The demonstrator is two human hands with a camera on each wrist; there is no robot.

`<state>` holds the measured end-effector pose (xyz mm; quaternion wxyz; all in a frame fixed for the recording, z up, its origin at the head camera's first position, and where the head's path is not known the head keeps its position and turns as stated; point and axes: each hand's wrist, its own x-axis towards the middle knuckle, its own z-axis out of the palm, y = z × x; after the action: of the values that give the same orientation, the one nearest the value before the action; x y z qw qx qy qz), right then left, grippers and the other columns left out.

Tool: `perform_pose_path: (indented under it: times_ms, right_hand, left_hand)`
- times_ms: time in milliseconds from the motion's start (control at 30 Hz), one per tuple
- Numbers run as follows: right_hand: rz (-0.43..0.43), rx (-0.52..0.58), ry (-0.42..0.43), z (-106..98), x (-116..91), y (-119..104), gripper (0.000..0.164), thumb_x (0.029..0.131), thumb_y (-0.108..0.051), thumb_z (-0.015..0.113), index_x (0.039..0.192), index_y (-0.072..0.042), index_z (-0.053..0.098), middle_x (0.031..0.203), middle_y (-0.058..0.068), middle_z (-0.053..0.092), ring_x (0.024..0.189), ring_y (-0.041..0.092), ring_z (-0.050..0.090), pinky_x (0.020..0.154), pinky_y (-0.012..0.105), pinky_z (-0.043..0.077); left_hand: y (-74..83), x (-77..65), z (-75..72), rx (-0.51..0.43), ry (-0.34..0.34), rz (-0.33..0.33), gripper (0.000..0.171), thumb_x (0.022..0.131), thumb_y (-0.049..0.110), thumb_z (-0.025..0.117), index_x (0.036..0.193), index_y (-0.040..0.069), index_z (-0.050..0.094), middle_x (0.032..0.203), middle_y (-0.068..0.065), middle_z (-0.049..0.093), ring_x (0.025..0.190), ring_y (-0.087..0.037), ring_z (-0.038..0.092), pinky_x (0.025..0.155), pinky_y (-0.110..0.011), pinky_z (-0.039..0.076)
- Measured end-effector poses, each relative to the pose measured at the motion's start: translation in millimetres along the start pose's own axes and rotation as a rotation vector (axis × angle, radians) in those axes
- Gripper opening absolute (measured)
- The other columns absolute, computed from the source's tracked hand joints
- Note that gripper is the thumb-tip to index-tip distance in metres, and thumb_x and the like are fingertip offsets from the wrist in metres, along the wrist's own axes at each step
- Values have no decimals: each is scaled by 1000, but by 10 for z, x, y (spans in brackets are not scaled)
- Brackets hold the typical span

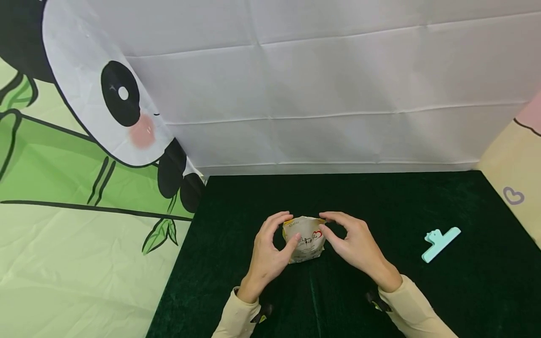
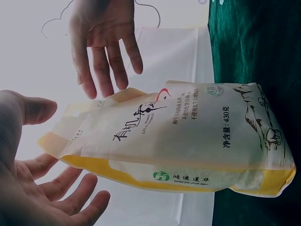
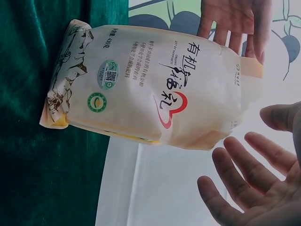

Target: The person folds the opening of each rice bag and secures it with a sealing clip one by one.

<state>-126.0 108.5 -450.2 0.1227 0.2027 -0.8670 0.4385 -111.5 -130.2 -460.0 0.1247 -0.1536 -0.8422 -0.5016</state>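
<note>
A cream bag (image 1: 308, 252) with yellow sides, dark lettering and a red heart stroke stands upright in the middle of the dark green table. My left hand (image 1: 270, 253) is at its left side, thumb in front and fingers curving loosely behind the top. On the right, my right hand (image 1: 359, 244) is spread beside the upper edge, thumb and fingers apart. Both wrist views show gaps between the thumbs and the bag; whether some fingertips touch its top edge, I cannot tell. Through a clear side window, pale contents (image 2: 247, 181) show in the left wrist view.
A mint-green bag clip (image 1: 441, 244) lies on the table (image 1: 389, 202) to the right of my right hand. Behind the table hangs a creased white cloth (image 1: 338, 84), and a panda-patterned cloth (image 1: 63, 258) is on the left.
</note>
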Motion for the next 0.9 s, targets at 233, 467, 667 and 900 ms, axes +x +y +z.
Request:
perform_pose_path:
  times_ms: [233,467,667,900]
  right_hand:
    - [-5,2,1,34,31,-1,30,101,-17,73,131,-10,73,125,7,77,116,25,73,97,54,59]
    - [-18,-2,9,63,55,-20,29,101,-15,74,129,-10,74,125,7,77,114,24,74,93,50,62]
    - [-22,3,9,76,74,-34,28,101,-16,74,128,-10,74,123,8,77,112,23,73,94,51,62]
    - [-31,15,7,100,101,-47,27,101,-16,74,127,-9,75,127,8,76,114,25,73,94,50,62]
  left_hand:
    - [0,27,16,2,6,15,41,99,23,75,139,19,66,150,-6,61,140,-29,56,111,-61,49]
    - [-2,32,47,-13,1,3,39,100,20,73,138,18,66,149,-5,62,138,-27,58,111,-57,51]
    - [-5,48,58,-8,15,17,36,101,21,72,137,19,67,148,-5,62,138,-27,59,109,-57,51]
    - [-27,60,76,-20,13,13,36,101,21,72,137,18,67,148,-6,62,138,-27,59,110,-57,51]
